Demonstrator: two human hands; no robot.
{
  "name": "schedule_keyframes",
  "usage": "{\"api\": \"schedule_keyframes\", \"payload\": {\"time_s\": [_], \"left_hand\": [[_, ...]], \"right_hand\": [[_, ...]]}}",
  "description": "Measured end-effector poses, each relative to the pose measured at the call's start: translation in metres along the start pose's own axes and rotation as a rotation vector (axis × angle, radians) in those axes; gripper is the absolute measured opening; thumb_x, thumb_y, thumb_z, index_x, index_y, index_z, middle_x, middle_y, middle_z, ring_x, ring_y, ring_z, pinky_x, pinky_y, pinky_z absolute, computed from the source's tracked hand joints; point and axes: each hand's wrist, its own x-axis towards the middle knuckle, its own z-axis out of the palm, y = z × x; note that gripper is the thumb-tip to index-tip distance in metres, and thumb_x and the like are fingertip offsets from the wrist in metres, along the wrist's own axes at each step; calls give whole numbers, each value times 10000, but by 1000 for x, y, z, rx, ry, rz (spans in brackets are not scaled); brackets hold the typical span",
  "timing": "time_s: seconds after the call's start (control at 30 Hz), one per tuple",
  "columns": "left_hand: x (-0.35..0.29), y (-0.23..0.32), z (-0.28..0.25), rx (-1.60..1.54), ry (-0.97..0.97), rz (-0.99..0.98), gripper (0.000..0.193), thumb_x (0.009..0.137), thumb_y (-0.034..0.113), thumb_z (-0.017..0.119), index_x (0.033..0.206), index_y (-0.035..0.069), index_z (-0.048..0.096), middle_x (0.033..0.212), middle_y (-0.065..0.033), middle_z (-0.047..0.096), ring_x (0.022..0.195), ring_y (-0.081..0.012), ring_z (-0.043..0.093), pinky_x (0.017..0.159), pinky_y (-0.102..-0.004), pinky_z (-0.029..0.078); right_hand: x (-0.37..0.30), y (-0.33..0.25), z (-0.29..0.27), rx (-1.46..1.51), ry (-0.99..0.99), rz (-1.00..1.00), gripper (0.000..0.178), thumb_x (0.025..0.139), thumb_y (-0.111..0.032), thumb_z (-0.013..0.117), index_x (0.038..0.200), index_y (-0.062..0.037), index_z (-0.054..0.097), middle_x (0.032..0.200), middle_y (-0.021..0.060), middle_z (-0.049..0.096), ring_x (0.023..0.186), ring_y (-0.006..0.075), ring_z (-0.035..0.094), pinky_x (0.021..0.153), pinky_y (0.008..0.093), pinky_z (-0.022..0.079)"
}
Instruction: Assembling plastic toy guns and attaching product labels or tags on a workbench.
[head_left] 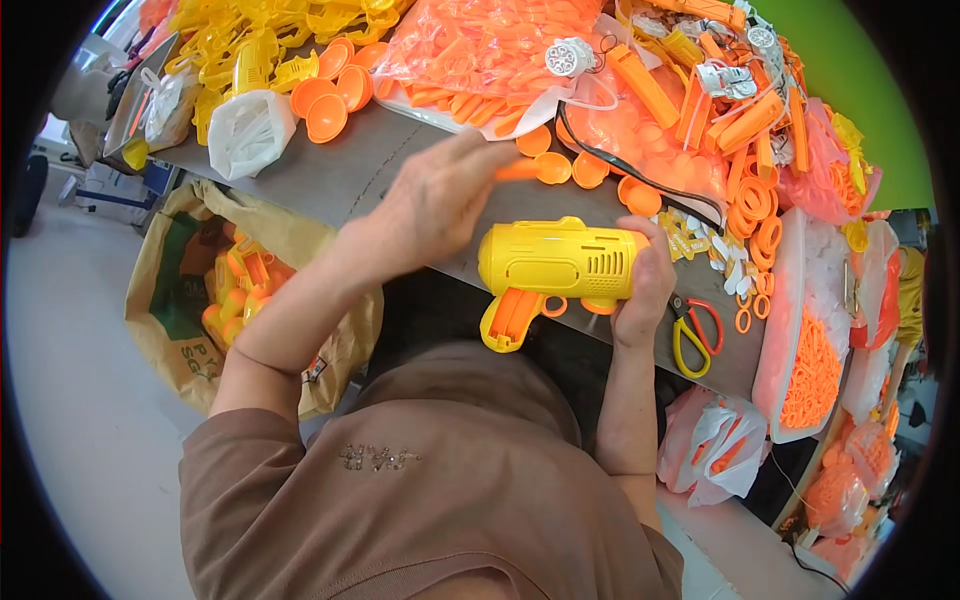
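Observation:
In my right hand point(648, 285) is a yellow toy bubble gun point(555, 262), gripped around its front end. It has an orange trigger and slots on its side, and its handle hangs down with an orange inside showing. Above it and to the left, my left hand point(440, 200) is closed on a small orange plastic piece point(517, 171) that sticks out past the fingertips toward the right. The piece is apart from the toy gun, and its other end is hidden by the fingers. Just beyond lie orange round cups point(552, 168) on the grey table point(350, 165).
A paper bag point(345, 290) with yellow-orange toys stands at the left. Scissors point(692, 338) lie right of my right hand. Orange parts and a black cable point(640, 180) cover the far table. A bin point(790, 330) of orange rings stands at the right, above a plastic bag point(715, 450).

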Motion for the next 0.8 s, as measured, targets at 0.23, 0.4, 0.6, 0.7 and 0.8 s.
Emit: {"api": "schedule_keyframes", "payload": {"time_s": [0.23,0.4,0.6,0.7,0.8], "left_hand": [[-21,20,26,-421,-69,-9,248,857,-30,521,1096,-58,581,895,-167,559,767,-314,588,675,-354,479],[-37,14,32,-711,-225,-134,341,905,4,486,1238,-60,525,1112,-174,597,989,-270,604,839,-310,466],[-54,6,43,-766,-188,3,428,884,67,560,1277,-79,476,1150,-219,581,1007,-310,603,867,-333,463],[-51,17,39,-615,-177,9,553,832,136,658,1292,-88,447,1144,-248,572,985,-329,608,834,-345,481],[-46,39,46,-327,-61,-7,694,676,247,793,1202,-90,490,1069,-231,589,905,-359,618,780,-377,506]], "right_hand": [[11,-14,3,-121,-149,-22,435,902,-364,427,1038,27,559,859,54,550,753,100,492,669,223,364],[8,-9,2,-96,-139,-6,436,899,-367,434,1025,30,562,827,40,542,730,87,482,650,211,350],[5,3,3,0,-150,73,398,908,-334,427,1009,25,565,800,29,533,709,75,473,619,207,338],[5,7,4,22,-131,104,389,906,-323,422,1005,24,566,783,29,531,698,77,475,611,211,340],[4,9,6,-1,-99,87,394,899,-323,424,1001,31,565,775,35,538,688,85,479,606,218,344]]}}
